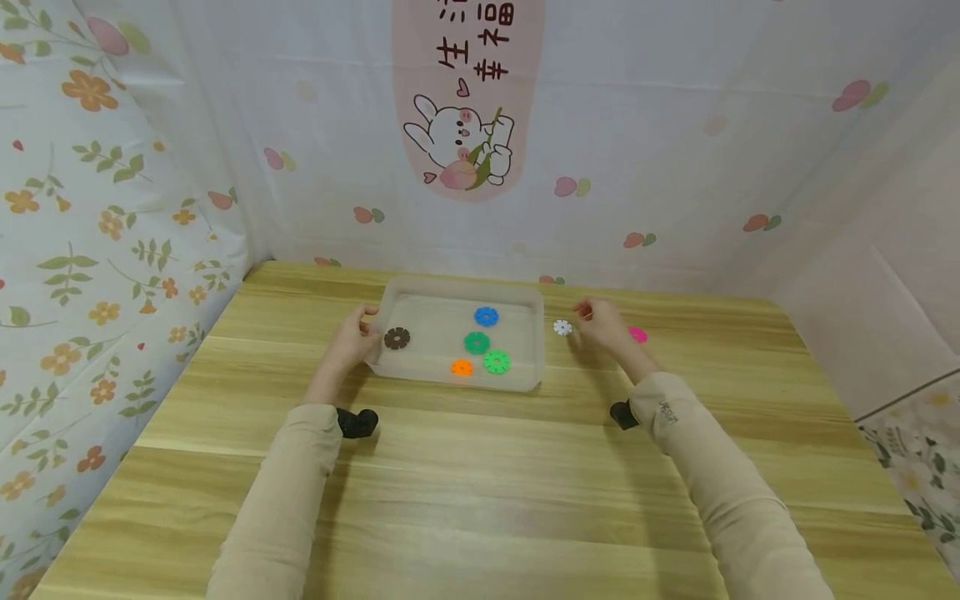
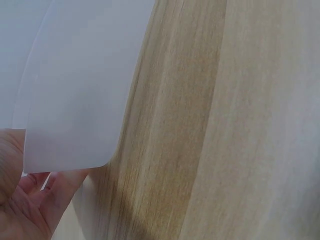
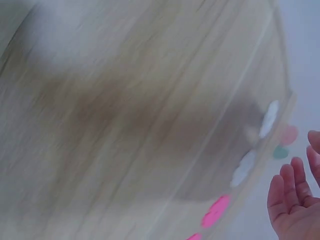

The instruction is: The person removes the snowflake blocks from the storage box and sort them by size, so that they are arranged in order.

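A translucent plastic box stands on the table, holding brown, blue, orange and two green notched plastic discs. My left hand grips its left end; in the left wrist view, the fingers curl round the box wall. To the box's right, my right hand hovers beside a white notched disc, fingers loosely bent and holding nothing. A pink disc lies beyond it. The right wrist view shows two white discs and two pink discs, blurred.
The wooden table extends in front of the box and to both sides. Behind it hangs a printed cloth, and a floral cloth hangs at the left. Black wrist mounts sit under both sleeves.
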Tool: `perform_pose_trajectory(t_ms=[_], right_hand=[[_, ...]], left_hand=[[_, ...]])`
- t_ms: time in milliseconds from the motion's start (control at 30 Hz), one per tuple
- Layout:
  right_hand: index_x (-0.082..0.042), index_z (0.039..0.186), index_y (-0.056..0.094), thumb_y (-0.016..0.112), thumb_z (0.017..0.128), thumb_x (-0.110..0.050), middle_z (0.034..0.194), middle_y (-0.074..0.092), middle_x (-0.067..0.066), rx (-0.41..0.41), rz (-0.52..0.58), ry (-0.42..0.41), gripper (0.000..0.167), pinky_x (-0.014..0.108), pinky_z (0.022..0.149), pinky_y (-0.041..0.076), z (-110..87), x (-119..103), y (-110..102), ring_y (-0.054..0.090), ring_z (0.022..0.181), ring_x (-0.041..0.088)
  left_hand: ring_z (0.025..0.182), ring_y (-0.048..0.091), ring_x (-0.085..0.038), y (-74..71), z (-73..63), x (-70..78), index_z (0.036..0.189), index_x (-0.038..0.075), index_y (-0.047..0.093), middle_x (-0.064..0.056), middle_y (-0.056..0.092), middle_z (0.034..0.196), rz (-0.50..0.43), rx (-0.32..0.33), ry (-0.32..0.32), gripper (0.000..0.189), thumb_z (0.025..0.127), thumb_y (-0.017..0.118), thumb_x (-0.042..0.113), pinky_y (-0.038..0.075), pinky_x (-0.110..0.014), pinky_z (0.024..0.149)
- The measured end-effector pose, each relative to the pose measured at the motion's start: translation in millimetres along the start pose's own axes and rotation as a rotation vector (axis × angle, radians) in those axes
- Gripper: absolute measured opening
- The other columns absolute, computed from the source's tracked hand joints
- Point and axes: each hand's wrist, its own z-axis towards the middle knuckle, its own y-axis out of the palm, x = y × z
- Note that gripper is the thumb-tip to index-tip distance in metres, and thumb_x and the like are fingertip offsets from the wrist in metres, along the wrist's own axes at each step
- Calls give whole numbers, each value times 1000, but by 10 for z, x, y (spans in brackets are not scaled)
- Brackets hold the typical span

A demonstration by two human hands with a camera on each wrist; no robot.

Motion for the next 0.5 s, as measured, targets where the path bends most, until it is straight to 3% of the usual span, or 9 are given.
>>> perform_pose_trajectory(t_ms=[200, 367, 500], right_hand=[[10, 121, 48, 48, 89, -6, 113, 52, 29, -48, 24, -53, 35, 46, 90, 43, 30, -247, 81, 50, 104, 39], [10, 117, 51, 52, 89, -7, 111, 53, 28, -77, 42, -116, 33, 45, 89, 44, 47, -450, 175, 52, 103, 39], [8, 114, 54, 54, 88, -10, 110, 55, 26, -148, 18, -154, 31, 44, 87, 45, 51, -605, 256, 53, 102, 37]], left_hand=[[95, 47, -31, -15, 6, 26, 136, 2, 33, -25, 45, 112, 20, -4, -17, 49, 89, 48, 1, 44, -29, 71], [93, 47, -30, -7, 15, 20, 135, 1, 35, -24, 46, 108, 30, 6, -7, 48, 89, 49, 0, 44, -30, 71], [92, 47, -29, -3, 18, 4, 134, 1, 35, -23, 47, 107, 30, 8, -3, 48, 88, 49, 0, 44, -29, 71]])
